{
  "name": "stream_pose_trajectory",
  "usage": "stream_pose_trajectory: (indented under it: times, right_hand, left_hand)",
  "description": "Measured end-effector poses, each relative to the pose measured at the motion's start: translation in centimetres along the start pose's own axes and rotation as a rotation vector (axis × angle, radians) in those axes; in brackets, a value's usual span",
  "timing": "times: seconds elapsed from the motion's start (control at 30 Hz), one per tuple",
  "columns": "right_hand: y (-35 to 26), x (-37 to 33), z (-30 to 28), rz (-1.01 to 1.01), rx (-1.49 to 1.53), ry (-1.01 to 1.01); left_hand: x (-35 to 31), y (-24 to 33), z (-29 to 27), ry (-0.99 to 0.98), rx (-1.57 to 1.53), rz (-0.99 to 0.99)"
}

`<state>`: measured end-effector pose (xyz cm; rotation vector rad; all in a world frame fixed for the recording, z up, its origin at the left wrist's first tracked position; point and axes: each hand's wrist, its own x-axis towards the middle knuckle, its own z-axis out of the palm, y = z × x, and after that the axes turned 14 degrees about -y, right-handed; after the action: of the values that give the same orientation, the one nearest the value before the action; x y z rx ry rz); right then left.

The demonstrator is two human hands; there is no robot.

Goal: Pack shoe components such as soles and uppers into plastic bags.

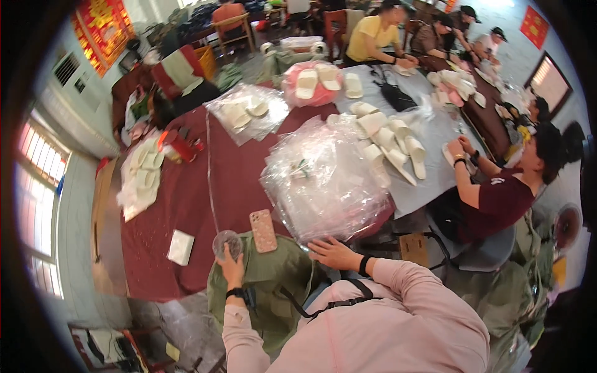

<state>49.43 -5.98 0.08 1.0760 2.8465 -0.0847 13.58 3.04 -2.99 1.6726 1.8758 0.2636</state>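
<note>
My left hand (232,267) has its fingers on a clear, round, shallow plastic container (226,241) at the table's near edge. To the right of it a phone in a pink patterned case (263,230) lies on green cloth (261,273). Stretched out flat, my right hand (336,253) touches the near edge of a big pile of clear plastic bags (323,180). Nothing shows in its grasp. Several cream slippers (392,140) lie just beyond and to the right of the bags.
A dark red cloth (180,205) covers the table; a white box (181,247) and a red container (177,147) stand on it. More slippers lie on plastic at left (143,174) and on a pink bag (314,84). A co-worker in a maroon shirt (507,202) sits at right.
</note>
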Motion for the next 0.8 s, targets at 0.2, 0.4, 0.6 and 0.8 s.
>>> stream_pose_trajectory:
  times: [0.2, 0.4, 0.6, 0.8]
  right_hand:
    - [5.7, -0.6, -2.1, 0.667, 0.297, 0.041]
    - [14.5, -1.5, -2.9, 0.964, 0.638, 0.063]
    - [23.2, -3.3, 2.8, 1.008, 0.247, 0.343]
    - [28.3, -2.9, 0.3, 0.822, 0.255, 0.045]
  left_hand:
    - [-1.3, 5.5, -2.7, -0.112, 0.242, -0.22]
    - [-0.4, 10.2, -0.6, 0.196, 0.227, 0.267]
    - [2.9, 21.9, 4.6, 0.013, 0.054, 0.508]
    - [10.3, 30.9, 9.3, -0.036, 0.352, 0.573]
